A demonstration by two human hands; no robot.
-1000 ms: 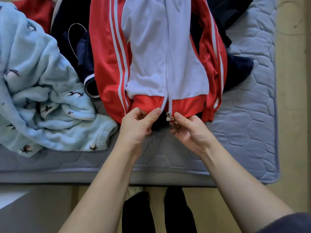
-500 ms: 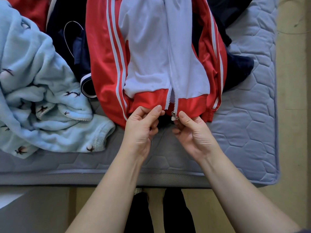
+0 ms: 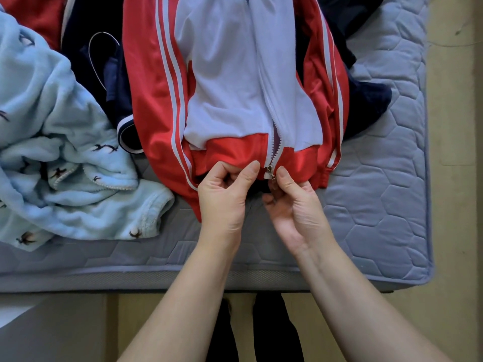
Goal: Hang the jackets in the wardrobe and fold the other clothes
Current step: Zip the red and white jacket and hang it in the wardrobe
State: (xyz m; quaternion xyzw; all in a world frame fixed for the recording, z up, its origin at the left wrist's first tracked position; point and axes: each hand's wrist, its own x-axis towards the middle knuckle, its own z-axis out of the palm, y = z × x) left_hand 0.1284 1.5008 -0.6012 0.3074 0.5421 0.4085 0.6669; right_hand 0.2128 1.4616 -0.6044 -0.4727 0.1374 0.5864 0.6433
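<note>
The red-and-white jacket [image 3: 222,87] is laid on the mattress [image 3: 379,178] just beyond the fingers, its zip running straight away from them, and its hem is pinched by the left hand [image 3: 224,197] and right hand [image 3: 296,207] either side of the slider [image 3: 269,171], which is nearest the right thumb.

Jacket [image 3: 162,100]: red, white panels and stripes. At nine o'clock, fleece [image 3: 65,142]: pale blue, dark bird print. Mattress [image 3: 386,178]: grey-blue, hexagon quilting. At eleven o'clock, navy garment [image 3: 104,74].

A home bedroom: bare quilted mattress [image 3: 386,205] strewn with clothes [image 3: 65,152].
</note>
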